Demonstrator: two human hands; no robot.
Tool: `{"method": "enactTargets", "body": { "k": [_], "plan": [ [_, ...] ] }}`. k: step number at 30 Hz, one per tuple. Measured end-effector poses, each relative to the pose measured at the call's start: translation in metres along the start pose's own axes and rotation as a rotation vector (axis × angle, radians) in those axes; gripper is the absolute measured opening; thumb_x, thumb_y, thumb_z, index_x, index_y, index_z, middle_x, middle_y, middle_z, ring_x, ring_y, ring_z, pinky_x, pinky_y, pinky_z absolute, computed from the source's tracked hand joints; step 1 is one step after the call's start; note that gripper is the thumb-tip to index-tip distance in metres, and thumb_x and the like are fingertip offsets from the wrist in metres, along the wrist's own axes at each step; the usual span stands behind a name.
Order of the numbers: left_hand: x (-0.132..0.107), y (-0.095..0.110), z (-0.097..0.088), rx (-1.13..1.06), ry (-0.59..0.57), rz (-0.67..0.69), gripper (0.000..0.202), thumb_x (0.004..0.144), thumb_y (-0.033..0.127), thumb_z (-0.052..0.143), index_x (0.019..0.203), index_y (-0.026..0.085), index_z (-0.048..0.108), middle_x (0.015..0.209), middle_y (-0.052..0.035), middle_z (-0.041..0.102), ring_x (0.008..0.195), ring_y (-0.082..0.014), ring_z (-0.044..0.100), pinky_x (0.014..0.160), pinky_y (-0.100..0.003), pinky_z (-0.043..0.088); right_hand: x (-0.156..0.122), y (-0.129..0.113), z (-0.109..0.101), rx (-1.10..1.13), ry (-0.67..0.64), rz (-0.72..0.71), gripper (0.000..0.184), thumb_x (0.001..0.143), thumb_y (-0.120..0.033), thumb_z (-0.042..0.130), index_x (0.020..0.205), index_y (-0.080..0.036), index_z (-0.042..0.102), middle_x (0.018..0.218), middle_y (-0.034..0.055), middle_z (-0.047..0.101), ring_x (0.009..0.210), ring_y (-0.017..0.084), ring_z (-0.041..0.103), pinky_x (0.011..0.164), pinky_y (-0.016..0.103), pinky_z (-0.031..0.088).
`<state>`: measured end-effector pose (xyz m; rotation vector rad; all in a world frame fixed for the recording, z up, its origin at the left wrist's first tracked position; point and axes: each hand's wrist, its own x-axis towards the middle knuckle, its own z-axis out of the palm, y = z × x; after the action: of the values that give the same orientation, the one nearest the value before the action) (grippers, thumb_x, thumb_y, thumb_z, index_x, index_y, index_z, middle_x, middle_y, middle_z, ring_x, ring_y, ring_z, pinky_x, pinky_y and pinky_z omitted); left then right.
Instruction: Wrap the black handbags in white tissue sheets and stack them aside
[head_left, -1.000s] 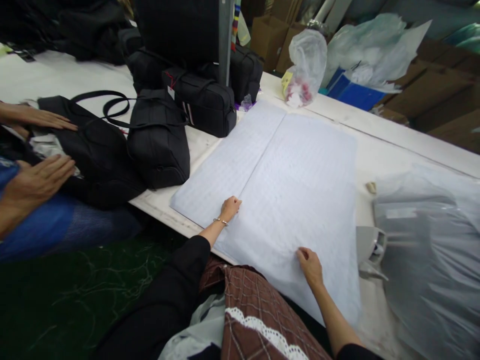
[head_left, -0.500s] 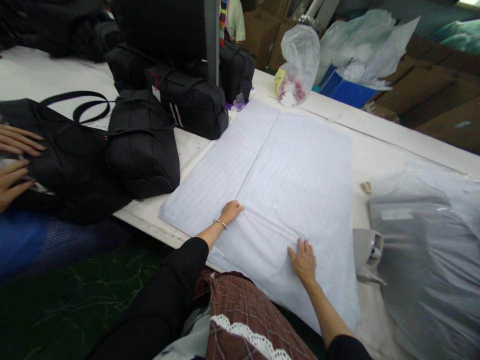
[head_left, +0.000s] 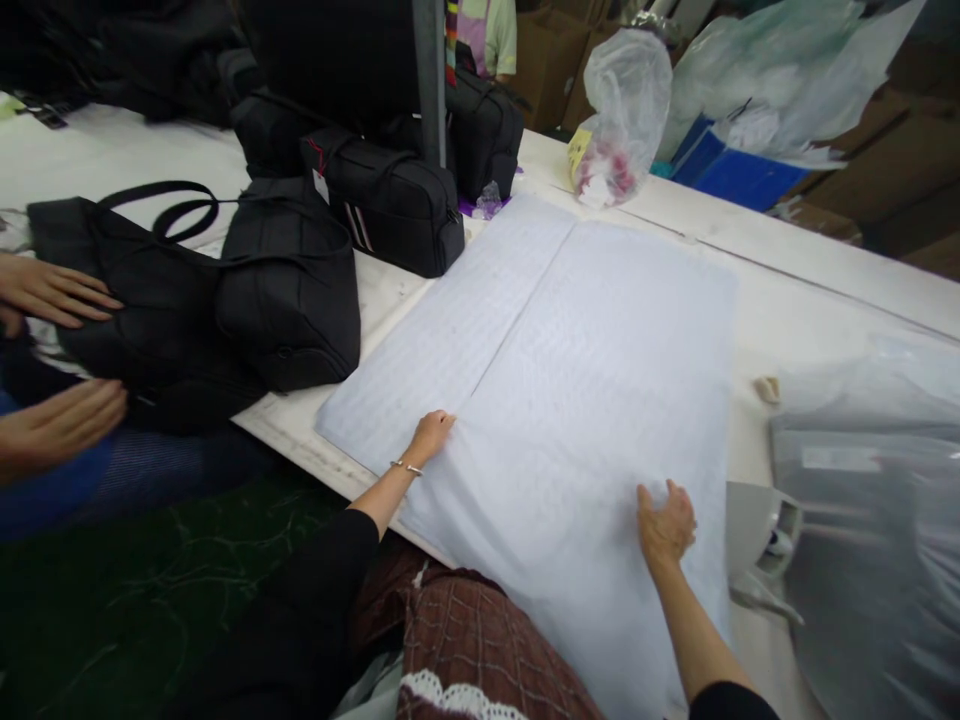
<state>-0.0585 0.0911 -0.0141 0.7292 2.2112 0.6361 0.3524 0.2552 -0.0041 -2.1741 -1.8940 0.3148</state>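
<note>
A large stack of thin white paper sheets (head_left: pixel 600 360) lies on the white table (head_left: pixel 810 290) in front of me. My left hand (head_left: pixel 431 436), with a bracelet on the wrist, rests near the sheets' near left edge, its fingers curled and pressed on the paper. My right hand (head_left: pixel 666 522) lies on the top sheet near its right edge, fingers bent down on the paper. Whether either hand pinches a sheet does not show.
Black bags (head_left: pixel 289 285) stand and lie at the left and back of the table. Another person's two hands (head_left: pixel 52 290) rest on a black bag at the far left. A clear plastic bag (head_left: pixel 626 110) stands at the back. Grey plastic-wrapped material (head_left: pixel 870 520) lies at the right.
My right hand slid to the right across the top sheet, toward its right edge. My left hand shifted slightly toward me. The other person's hands moved on the black bag.
</note>
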Motion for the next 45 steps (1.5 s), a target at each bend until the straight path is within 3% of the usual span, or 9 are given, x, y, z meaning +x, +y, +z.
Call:
{"method": "enactTargets", "body": {
  "k": [6, 11, 16, 24, 29, 33, 36, 39, 45],
  "plan": [
    [-0.017, -0.001, 0.008, 0.010, 0.022, -0.050, 0.035, 0.086, 0.050, 0.052, 0.067, 0.021, 0.051, 0.059, 0.0042, 0.051, 0.061, -0.0142, 0.051, 0.056, -0.025, 0.031, 0.073, 0.038, -0.015, -0.066, -0.153, 0.361, 0.100, 0.077, -0.065, 0.063, 0.148, -0.003, 0.031, 0.144, 0.0314, 0.040, 0.134, 0.045, 0.038, 0.107, 0.057, 0.036],
    [-0.034, 0.002, 0.020, 0.067, 0.047, -0.123, 0.027, 0.080, 0.034, 0.061, 0.062, 0.021, 0.046, 0.055, 0.0062, 0.045, 0.055, -0.0120, 0.043, 0.053, -0.025, 0.023, 0.116, 0.042, -0.018, -0.190, -0.322, 0.233, 0.076, 0.084, -0.054, 0.061, 0.130, 0.005, 0.052, 0.127, 0.0327, 0.055, 0.121, 0.042, 0.053, 0.100, 0.048, 0.043],
    [-0.041, 0.012, 0.025, 0.075, 0.091, -0.145, 0.028, 0.084, 0.031, 0.059, 0.063, 0.021, 0.044, 0.056, 0.0060, 0.045, 0.055, -0.0120, 0.043, 0.053, -0.026, 0.023, 0.136, 0.038, -0.014, -0.181, -0.246, 0.112, 0.037, 0.087, -0.045, 0.057, 0.097, -0.012, 0.067, 0.094, 0.0185, 0.068, 0.094, 0.034, 0.064, 0.080, 0.042, 0.049],
    [-0.025, 0.041, 0.046, 0.069, 0.195, -0.142, 0.021, 0.081, 0.038, 0.065, 0.075, 0.022, 0.053, 0.068, 0.0030, 0.058, 0.066, -0.0145, 0.053, 0.058, -0.025, 0.028, 0.189, 0.024, -0.005, -0.120, -0.122, 0.135, 0.035, 0.084, -0.044, 0.059, 0.098, -0.013, 0.069, 0.098, 0.0218, 0.068, 0.097, 0.037, 0.063, 0.080, 0.044, 0.048],
    [-0.034, 0.028, 0.036, -0.011, 0.164, -0.069, 0.030, 0.094, 0.047, 0.044, 0.090, 0.021, 0.059, 0.080, 0.0009, 0.065, 0.076, -0.0148, 0.059, 0.067, -0.024, 0.038, 0.192, 0.023, -0.009, -0.052, -0.102, 0.164, 0.055, 0.078, -0.043, 0.066, 0.119, -0.007, 0.064, 0.115, 0.0265, 0.063, 0.113, 0.040, 0.058, 0.096, 0.049, 0.047],
    [-0.056, 0.001, 0.023, -0.064, 0.106, -0.055, 0.022, 0.088, 0.041, 0.053, 0.091, 0.020, 0.062, 0.078, 0.0017, 0.066, 0.074, -0.0139, 0.061, 0.066, -0.023, 0.041, 0.165, 0.008, -0.016, 0.042, 0.169, 0.010, 0.072, 0.074, -0.039, 0.070, 0.138, -0.011, 0.051, 0.136, 0.0251, 0.051, 0.129, 0.042, 0.045, 0.106, 0.058, 0.037],
    [-0.068, -0.011, 0.026, -0.059, 0.109, -0.085, 0.011, 0.079, 0.030, 0.062, 0.080, 0.020, 0.063, 0.073, 0.0021, 0.065, 0.070, -0.0139, 0.059, 0.062, -0.023, 0.039, 0.108, -0.033, -0.017, 0.196, 0.275, -0.457, 0.071, 0.085, -0.046, 0.060, 0.142, -0.008, 0.045, 0.141, 0.0260, 0.047, 0.134, 0.041, 0.040, 0.108, 0.063, 0.031],
    [-0.072, -0.013, 0.035, -0.043, 0.145, -0.125, 0.009, 0.079, 0.027, 0.060, 0.074, 0.020, 0.062, 0.067, 0.0026, 0.062, 0.064, -0.0137, 0.056, 0.058, -0.024, 0.034, 0.014, -0.093, -0.010, 0.348, 0.111, -0.902, 0.066, 0.096, -0.046, 0.048, 0.148, -0.007, 0.034, 0.147, 0.0247, 0.040, 0.140, 0.035, 0.033, 0.112, 0.059, 0.029],
    [-0.069, -0.012, 0.040, -0.016, 0.176, -0.079, 0.007, 0.084, 0.023, 0.058, 0.078, 0.020, 0.059, 0.066, 0.0038, 0.061, 0.064, -0.0126, 0.056, 0.059, -0.023, 0.034, -0.140, -0.162, 0.052, 0.276, -0.200, -1.249, 0.058, 0.101, -0.038, 0.040, 0.152, -0.014, 0.026, 0.155, 0.0176, 0.031, 0.146, 0.030, 0.021, 0.115, 0.059, 0.022]
  ]
}}
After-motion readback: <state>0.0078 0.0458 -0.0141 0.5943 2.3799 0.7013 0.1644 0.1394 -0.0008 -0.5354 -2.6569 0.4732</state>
